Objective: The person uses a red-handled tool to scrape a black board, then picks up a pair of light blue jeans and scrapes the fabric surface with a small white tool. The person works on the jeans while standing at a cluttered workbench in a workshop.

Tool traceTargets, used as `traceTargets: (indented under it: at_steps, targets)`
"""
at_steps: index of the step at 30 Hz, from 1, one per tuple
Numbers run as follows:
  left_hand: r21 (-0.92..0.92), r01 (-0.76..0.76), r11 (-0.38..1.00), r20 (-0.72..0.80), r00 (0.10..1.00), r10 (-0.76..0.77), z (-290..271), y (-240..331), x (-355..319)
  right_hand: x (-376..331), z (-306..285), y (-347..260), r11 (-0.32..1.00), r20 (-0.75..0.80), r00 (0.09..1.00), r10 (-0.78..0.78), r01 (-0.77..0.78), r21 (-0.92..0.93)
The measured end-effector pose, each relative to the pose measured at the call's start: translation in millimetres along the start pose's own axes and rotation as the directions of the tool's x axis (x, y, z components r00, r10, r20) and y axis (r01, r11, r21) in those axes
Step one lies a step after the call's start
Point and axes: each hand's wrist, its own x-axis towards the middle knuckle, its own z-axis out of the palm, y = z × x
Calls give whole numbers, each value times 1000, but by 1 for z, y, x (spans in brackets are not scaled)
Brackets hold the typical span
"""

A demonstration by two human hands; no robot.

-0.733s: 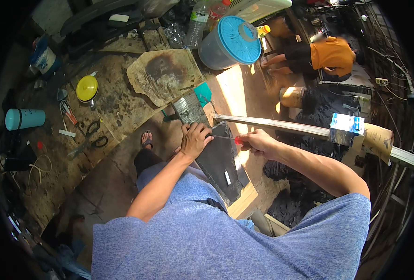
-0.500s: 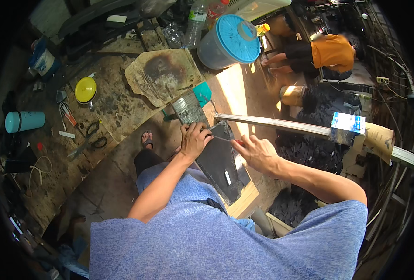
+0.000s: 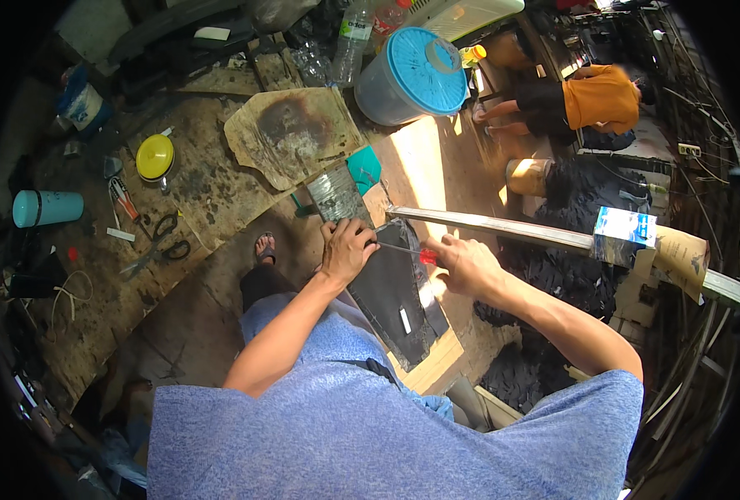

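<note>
Fingers point(image 3: 445, 248) of R hand point(image 3: 470, 268) are bent, partly spread, at the red handle of a thin-shafted tool point(image 3: 427, 257); contact looks likely, but can't tell how firm the grip is. Tool's metal shaft runs L, approx. level, over the black panel point(image 3: 387, 279), its far end at the L hand point(image 3: 349, 252). L hand's fingers are curled close together on the panel's upper end; can't tell what, if anything, they pinch underneath.

Panel lies lengthwise on a pale wood board point(image 3: 437, 360), w/ 1 small white strip point(image 3: 404, 320) near its lower end. Just above L hand: grey shiny wrapped block point(image 3: 337, 196), teal piece point(image 3: 364, 169) beside it. Metal bar point(image 3: 503, 223) runs off R, carrying 1 blue-white carton point(image 3: 624, 227).

Surface point(image 3: 199, 179) at L has scissors point(image 3: 160, 244), yellow round lid point(image 3: 155, 158) & turquoise bottle point(image 3: 47, 208). Farther up: clear tub w/ blue lid point(image 3: 424, 71). Upper R, well apart: 1 other person in orange top point(image 3: 601, 98).
</note>
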Motion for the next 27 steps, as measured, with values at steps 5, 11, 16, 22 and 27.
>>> traceTargets:
  at_steps: [5,11,16,22,27]
  targets:
    - [-5,12,1000,-10,1000,-12,1,0,2,2,11,-3,959,-181,969,-168,117,-260]
    - [-3,0,1000,-30,1000,0,3,-1,1,20,12,-3,277,389,842,375,-502,820]
    - [-54,42,998,-8,999,-43,4,-2,2,-1,2,-13,998,-199,979,-35,45,45]
    - [-73,41,996,-35,998,-44,6,-3,0,12,5,-18,991,-92,995,-32,19,-133]
    - [-83,53,995,-30,998,-56,6,-4,1,35,-14,-8,267,461,749,476,-623,735]
